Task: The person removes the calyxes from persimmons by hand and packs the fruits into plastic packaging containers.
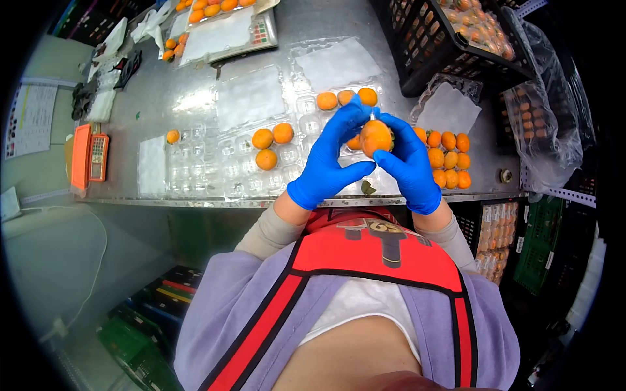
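Observation:
My right hand [407,159], in a blue glove, is closed around an orange persimmon [376,138], with the thumb at its near side and the fingers behind it. My left hand [336,156], also gloved in blue, is just left of this fruit. Its thumb is stretched apart from its fingers, and the fingertips reach the fruit's far side, slightly smeared. A small shiny bit shows between the fingertips; I cannot make out what it is. Below the hands lies a clear moulded tray [303,124] with persimmons [327,101] in its far cups. A green leaf scrap [368,188] lies near the table edge.
To the right, a packed tray of persimmons [450,158] stands near a black crate [443,52] of wrapped fruit. Leftward are more clear trays [195,163], some holding fruit, and an orange-cased device [89,156]. A scale [261,32] stands at the back.

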`<action>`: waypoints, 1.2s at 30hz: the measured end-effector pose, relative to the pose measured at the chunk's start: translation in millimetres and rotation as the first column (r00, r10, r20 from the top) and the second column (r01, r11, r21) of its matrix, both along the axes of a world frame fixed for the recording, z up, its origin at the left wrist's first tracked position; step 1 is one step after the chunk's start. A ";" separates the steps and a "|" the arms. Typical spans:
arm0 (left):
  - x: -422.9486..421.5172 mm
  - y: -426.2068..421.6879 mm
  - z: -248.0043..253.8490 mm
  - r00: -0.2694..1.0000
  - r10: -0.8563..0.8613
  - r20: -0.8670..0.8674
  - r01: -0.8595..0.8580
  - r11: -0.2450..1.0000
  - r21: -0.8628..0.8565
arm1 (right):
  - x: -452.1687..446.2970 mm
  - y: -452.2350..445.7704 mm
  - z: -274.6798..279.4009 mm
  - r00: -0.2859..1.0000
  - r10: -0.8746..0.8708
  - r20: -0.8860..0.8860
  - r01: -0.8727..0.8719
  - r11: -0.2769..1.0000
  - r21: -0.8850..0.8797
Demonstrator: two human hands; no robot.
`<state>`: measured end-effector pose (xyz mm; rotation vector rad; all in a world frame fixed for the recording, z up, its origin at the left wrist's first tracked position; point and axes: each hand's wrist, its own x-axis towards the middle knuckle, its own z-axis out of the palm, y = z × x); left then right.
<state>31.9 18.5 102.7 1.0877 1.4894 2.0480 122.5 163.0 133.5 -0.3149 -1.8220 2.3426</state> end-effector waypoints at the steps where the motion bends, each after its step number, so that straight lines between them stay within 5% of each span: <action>1: 0.3 0.2 1.0 0.984 -0.044 0.173 0.038 0.999 0.039 | -0.4 -0.5 -2.3 1.000 0.001 0.000 -0.001 1.000 -0.001; 3: -3.8 -1.0 -2.1 0.939 -0.110 0.326 0.088 0.993 0.080 | -1.7 -0.8 -8.9 0.976 -0.089 -0.199 0.166 0.894 0.416; 4: -5.1 -1.1 -3.3 0.866 -0.176 0.468 0.130 0.983 0.129 | -2.4 -0.6 -8.0 0.976 -0.089 -0.199 0.166 0.894 0.416; 6: -1.9 0.8 0.4 0.871 -0.157 0.466 0.133 0.988 0.085 | -4.2 -1.3 -5.5 0.949 -0.083 -0.304 0.254 0.773 0.581; 14: 6.5 12.4 -2.9 0.928 -0.003 0.373 -0.011 0.999 0.037 | -5.0 -4.9 -5.9 0.949 -0.049 -0.310 0.261 0.673 0.693; 16: 0.1 14.7 -9.9 0.786 0.089 0.612 -0.086 0.996 -0.035 | -6.5 -8.3 -8.0 0.951 0.045 -0.307 0.196 0.682 0.705; 17: -2.2 14.7 -8.1 0.838 0.144 0.527 -0.109 0.989 -0.097 | -5.5 -9.5 -9.8 0.951 0.045 -0.307 0.195 0.682 0.705; 20: -5.4 11.8 -3.7 0.775 0.130 0.618 -0.066 0.990 -0.125 | -4.4 -7.9 -17.1 0.993 -0.002 -0.118 0.034 0.961 0.273; 21: -5.8 9.7 -6.7 0.747 0.111 0.656 -0.038 0.991 -0.125 | -4.5 -7.4 -13.8 0.993 -0.003 -0.117 0.035 0.961 0.273; 23: -8.0 5.8 -15.7 0.716 0.092 0.692 -0.009 0.992 -0.123 | -4.6 -6.1 -4.1 1.000 0.017 -0.008 -0.017 1.000 -0.025; 26: -11.0 3.3 -22.4 0.782 0.044 0.622 -0.024 0.999 -0.040 | -2.8 -6.3 -7.1 1.000 0.029 -0.002 -0.029 0.993 -0.113; 29: -11.7 2.9 -9.2 0.929 0.010 0.369 -0.046 0.995 0.088 | -3.8 -4.3 -10.3 0.999 0.026 -0.021 -0.027 0.998 -0.048; 32: -13.3 0.9 0.5 0.997 -0.027 -0.073 0.021 0.996 -0.089 | -3.5 -2.3 -12.5 0.999 0.041 -0.017 -0.042 0.997 -0.064; 36: -15.3 -1.3 -5.8 0.987 0.014 -0.160 -0.035 0.991 -0.132 | -6.1 -0.7 -18.5 0.998 0.050 -0.042 -0.049 0.999 0.006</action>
